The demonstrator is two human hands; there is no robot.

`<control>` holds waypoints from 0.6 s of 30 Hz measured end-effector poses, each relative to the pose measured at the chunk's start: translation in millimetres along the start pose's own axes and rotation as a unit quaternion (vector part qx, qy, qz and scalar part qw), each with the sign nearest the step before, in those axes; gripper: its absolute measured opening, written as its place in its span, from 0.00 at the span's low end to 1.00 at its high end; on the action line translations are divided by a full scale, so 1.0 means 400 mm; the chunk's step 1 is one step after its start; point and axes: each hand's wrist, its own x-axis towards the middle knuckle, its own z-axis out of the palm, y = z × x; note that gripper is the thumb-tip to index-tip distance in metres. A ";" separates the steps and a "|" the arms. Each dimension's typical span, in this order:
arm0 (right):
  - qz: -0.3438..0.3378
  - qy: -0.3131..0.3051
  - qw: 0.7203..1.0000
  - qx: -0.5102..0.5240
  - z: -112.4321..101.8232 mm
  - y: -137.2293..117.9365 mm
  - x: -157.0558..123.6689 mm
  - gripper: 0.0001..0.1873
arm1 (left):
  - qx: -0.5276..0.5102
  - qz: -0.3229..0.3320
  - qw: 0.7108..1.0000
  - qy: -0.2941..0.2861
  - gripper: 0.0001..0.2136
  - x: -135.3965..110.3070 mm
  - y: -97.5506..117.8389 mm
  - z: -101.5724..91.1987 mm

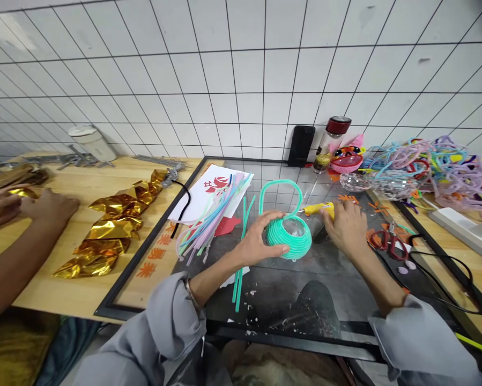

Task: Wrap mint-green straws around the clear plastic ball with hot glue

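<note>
We see the green coiled bowl (289, 247) near the middle of the dark glossy board (273, 300), which lies on the wooden worktop (69, 295). Our left hand (260, 238) is holding this bowl from its left side, with the thumb at the front and the fingers by the rim. From the rim, a green strip (281, 182) makes a high loop behind the bowl. Our right hand (347, 225) is closed around a yellow glue gun (316, 209), and its metal tip points to the left, just beside the loop.

To the left of the bowl, we find two straight green strips (237, 289) and a bundle of pastel strips (212, 220), partly upon a white sheet (202, 187) with a red pattern. Red-handled scissors (390, 241) lie to the right of our right hand. Farther left, beyond the gold foil (104, 236), we notice a co-worker's hands (43, 209).
</note>
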 end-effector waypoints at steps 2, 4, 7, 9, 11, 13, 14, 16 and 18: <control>-0.091 0.058 0.979 0.170 -0.049 -0.031 -0.009 0.27 | 0.006 0.007 1.000 -0.004 0.33 0.000 0.002 0.001; -0.165 0.052 0.937 0.304 -0.099 -0.072 -0.017 0.27 | 0.015 0.009 1.000 -0.005 0.32 0.000 0.004 0.001; -0.230 0.011 0.908 0.351 -0.151 -0.128 -0.023 0.22 | 0.025 0.016 1.000 -0.005 0.32 0.001 0.009 0.002; -0.252 -0.018 0.894 0.369 -0.163 -0.145 -0.025 0.14 | 0.024 0.022 0.999 -0.011 0.31 0.002 0.012 0.002; -0.255 -0.032 0.887 0.384 -0.163 -0.143 -0.028 0.13 | 0.018 0.021 1.000 -0.012 0.32 0.002 0.014 0.001; -0.242 -0.033 0.884 0.398 -0.157 -0.129 -0.034 0.13 | 0.016 0.015 1.000 -0.006 0.33 0.002 0.017 0.001; -0.233 -0.030 0.882 0.408 -0.153 -0.120 -0.039 0.11 | 0.026 0.015 0.999 -0.010 0.32 0.003 0.019 0.000; -0.221 -0.024 0.872 0.437 -0.145 -0.104 -0.048 0.08 | 0.044 0.027 0.999 -0.013 0.31 0.003 0.022 -0.001; -0.223 -0.015 0.858 0.463 -0.135 -0.095 -0.055 0.06 | 0.046 0.037 0.998 -0.013 0.30 0.003 0.025 -0.001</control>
